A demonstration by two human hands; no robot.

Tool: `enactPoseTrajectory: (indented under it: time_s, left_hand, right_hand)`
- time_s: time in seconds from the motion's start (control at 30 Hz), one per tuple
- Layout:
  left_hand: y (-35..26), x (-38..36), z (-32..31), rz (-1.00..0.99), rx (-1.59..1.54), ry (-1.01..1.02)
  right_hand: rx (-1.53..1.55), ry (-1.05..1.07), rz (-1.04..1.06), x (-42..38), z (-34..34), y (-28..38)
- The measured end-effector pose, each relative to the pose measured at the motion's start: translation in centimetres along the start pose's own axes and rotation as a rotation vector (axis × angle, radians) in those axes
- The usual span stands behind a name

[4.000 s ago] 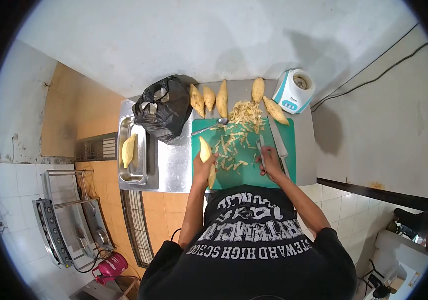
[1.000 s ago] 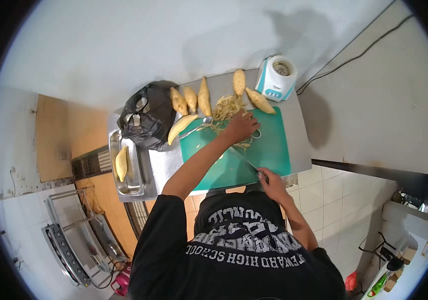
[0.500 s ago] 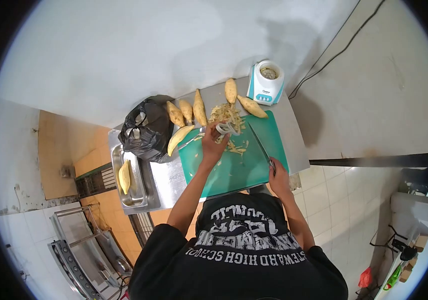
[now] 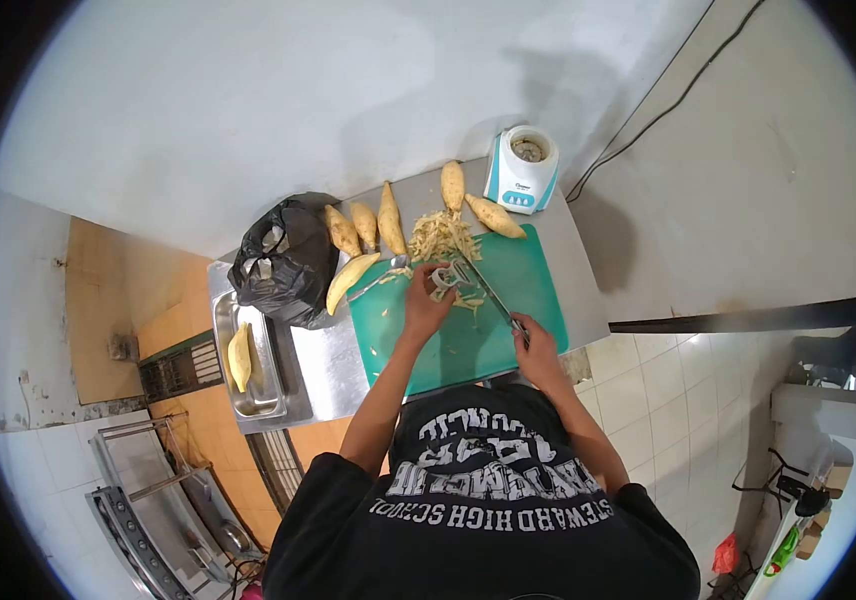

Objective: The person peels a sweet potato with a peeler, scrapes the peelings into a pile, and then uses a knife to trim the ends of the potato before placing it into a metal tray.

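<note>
My left hand (image 4: 426, 305) is closed around a small whitish tool (image 4: 451, 276) with looped edges, held over the middle of a green cutting board (image 4: 488, 350). In my right hand (image 4: 538, 350) is a long knife (image 4: 493, 293), gripped by its handle. Its blade slants up and left, the tip end right at the whitish tool. Just beyond, a heap of pale peelings (image 4: 438, 236) lies on the board's far edge, with loose scraps nearer my hands. A thin metal utensil (image 4: 370, 284) rests at the board's left edge beside a yellow sweet potato (image 4: 351, 282).
Several sweet potatoes (image 4: 391, 220) line the back of the steel table (image 4: 323, 365). A black plastic bag (image 4: 283, 265) stands on the left. Beside it, a metal tray (image 4: 266, 400) holds one peeled sweet potato (image 4: 239, 357). A white-and-blue blender base (image 4: 521, 180) is at the back right.
The knife has swung left and its blade now meets the whitish tool. My right hand has moved left; my left hand has lowered slightly toward me. The view has shifted a little.
</note>
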State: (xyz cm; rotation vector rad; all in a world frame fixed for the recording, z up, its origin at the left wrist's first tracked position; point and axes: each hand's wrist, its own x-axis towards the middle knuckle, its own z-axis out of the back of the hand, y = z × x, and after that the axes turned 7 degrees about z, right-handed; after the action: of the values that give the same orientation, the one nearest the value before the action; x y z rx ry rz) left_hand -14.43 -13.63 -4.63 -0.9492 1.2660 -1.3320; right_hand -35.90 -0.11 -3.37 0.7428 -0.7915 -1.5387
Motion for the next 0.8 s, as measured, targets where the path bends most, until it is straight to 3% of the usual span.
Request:
enactPoseTrajectory:
  time_s: [0.1, 0.17, 0.3, 0.37, 0.5, 0.6, 0.8]
  left_hand:
    - [0.8, -0.5, 0.4, -0.021, -0.025, -0.032]
    - [1.5, -0.7, 0.6, -0.086, 0.176, -0.125]
    - [0.6, -2.4, 1.4, -0.025, 0.4, -0.2]
    - [-1.2, -3.4, 1.6, -0.256, 0.981, -0.278]
    - [-0.2, -4.7, -0.5, -0.161, 0.868, -0.334]
    - [0.5, -5.7, -4.6, -0.135, 0.86, -0.258]
    - [0.1, -2.9, -14.1, -0.33, 0.856, -0.121]
  right_hand:
    - [0.035, -0.009, 0.049, -0.2, -0.3, 0.1]
    - [0.044, -0.01, 0.048, 0.0, -0.2, -0.2]
    - [0.049, -0.008, 0.111, 0.6, -0.1, -0.6]
    - [-0.014, 0.109, 0.075, 1.0, 0.3, -1.8]
    - [0.1, 0.048, 0.125, 2.1, 2.3, -2.6]
    - [0.163, 0.049, -0.059, 2.2, 5.9, -2.3]
    - [0.193, -0.053, -0.034, 1.5, 10.9, -6.8]
